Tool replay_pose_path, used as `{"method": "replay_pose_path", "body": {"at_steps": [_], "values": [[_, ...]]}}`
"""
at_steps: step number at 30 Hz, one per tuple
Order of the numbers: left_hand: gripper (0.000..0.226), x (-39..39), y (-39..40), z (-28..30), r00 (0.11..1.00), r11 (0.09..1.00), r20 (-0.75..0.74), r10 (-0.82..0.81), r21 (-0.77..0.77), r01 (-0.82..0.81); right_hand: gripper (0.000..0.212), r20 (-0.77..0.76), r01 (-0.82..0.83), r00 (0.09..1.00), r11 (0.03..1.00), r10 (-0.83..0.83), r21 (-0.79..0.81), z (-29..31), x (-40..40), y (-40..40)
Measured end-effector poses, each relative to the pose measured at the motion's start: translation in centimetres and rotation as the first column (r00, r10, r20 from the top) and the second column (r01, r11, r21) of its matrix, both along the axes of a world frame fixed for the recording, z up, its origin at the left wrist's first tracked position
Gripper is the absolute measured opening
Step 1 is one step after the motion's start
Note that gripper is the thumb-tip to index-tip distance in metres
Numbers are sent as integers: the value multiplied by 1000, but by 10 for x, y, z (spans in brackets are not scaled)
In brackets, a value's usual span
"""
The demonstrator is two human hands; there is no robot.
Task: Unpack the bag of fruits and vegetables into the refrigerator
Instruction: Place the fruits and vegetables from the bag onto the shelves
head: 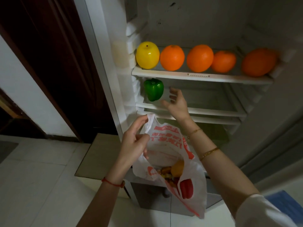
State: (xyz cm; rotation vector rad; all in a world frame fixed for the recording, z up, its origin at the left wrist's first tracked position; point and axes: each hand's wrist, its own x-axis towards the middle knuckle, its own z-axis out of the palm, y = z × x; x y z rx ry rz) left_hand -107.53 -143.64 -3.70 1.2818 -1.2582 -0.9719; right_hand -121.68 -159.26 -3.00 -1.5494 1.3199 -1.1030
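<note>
A green bell pepper [153, 90] stands at the left end of the refrigerator's second shelf [205, 110]. My right hand [176, 104] hovers just right of it with fingers spread, holding nothing. My left hand [136, 143] pinches the handle of a white plastic bag [165, 145] with red print, held below the shelves. Inside the bag show a red pepper [186, 188], an orange-yellow fruit [177, 168] and other produce. On the top shelf [196, 76] sit a yellow apple [147, 55] and several oranges [200, 58].
The refrigerator's white left wall [113, 79] stands beside a dark wooden door [57, 63]. A drawer [213, 133] lies under the lower shelves. A tan box [100, 154] sits on the white tiled floor at left.
</note>
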Motion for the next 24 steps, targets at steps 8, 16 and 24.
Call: {"method": "replay_pose_path", "body": {"at_steps": [8, 16, 24], "values": [[60, -10, 5, -3, 998, 998, 21, -60, -6, 60, 20, -125, -334, 931, 938, 344, 95, -25, -46, 86], [60, -18, 16, -6, 995, 995, 13, -101, 3, 101, 50, -698, -237, 484, 847, 527, 476, -127, -63, 99], [65, -26, 27, -4, 978, 978, 41, -206, -29, 207, 47, -735, -167, 555, 918, 389, 359, -164, -76, 104]]}}
